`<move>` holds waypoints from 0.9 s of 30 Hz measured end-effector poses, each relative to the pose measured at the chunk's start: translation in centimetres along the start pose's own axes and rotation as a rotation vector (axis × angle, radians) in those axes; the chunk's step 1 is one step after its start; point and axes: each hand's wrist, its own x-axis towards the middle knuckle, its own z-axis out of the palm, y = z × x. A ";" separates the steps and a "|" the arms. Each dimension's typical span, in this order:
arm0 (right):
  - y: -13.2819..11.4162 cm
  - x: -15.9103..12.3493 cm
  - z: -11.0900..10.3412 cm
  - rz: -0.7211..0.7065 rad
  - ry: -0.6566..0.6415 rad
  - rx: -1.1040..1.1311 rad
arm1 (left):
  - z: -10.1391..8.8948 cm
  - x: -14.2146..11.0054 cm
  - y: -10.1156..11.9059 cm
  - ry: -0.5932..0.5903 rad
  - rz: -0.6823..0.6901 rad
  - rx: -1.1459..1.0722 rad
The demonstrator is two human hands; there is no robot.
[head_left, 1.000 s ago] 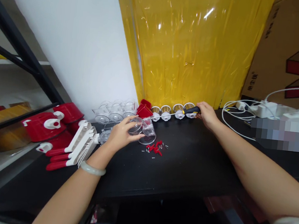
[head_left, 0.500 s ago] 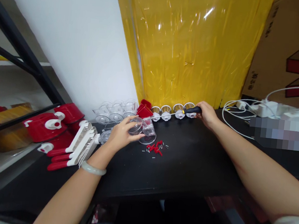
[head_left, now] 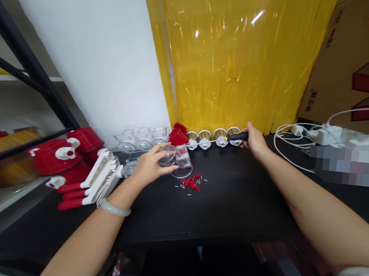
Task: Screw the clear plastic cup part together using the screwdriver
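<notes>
My left hand [head_left: 152, 163] is closed around a clear plastic part [head_left: 183, 156] with a round base, lying tilted above the black table. In my right hand [head_left: 253, 141] is the black handle of a screwdriver [head_left: 237, 136]. Its long thin shaft runs leftward to the clear part, and the tip meets it near its top; the exact contact is too small to see. Just in front lie small red plastic pieces [head_left: 193, 183] and several tiny screws [head_left: 205, 181]. Behind the shaft stands a row of white and metal drums [head_left: 204, 140].
Several clear cups [head_left: 144, 138] and a red part [head_left: 178, 134] stand against the wall. To the left are red housings [head_left: 55, 157] and white handles with red ends [head_left: 99, 179]. White cables and plugs [head_left: 330, 135] lie at right. A cardboard box [head_left: 354, 55] stands behind.
The fingers of my right hand have shifted slightly on the screwdriver handle, looking looser and more spread. My left hand and the clear part have stayed in place.
</notes>
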 end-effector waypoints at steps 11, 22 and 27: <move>-0.6 -0.2 0.5 0.076 0.029 0.120 | -0.1 0.0 0.1 -0.006 0.008 0.010; -0.7 -0.3 0.3 0.064 -0.018 0.153 | -0.1 0.0 0.0 -0.009 0.001 0.012; -0.4 -0.2 0.1 0.070 -0.024 0.089 | 0.0 0.0 -0.2 -0.009 0.003 0.007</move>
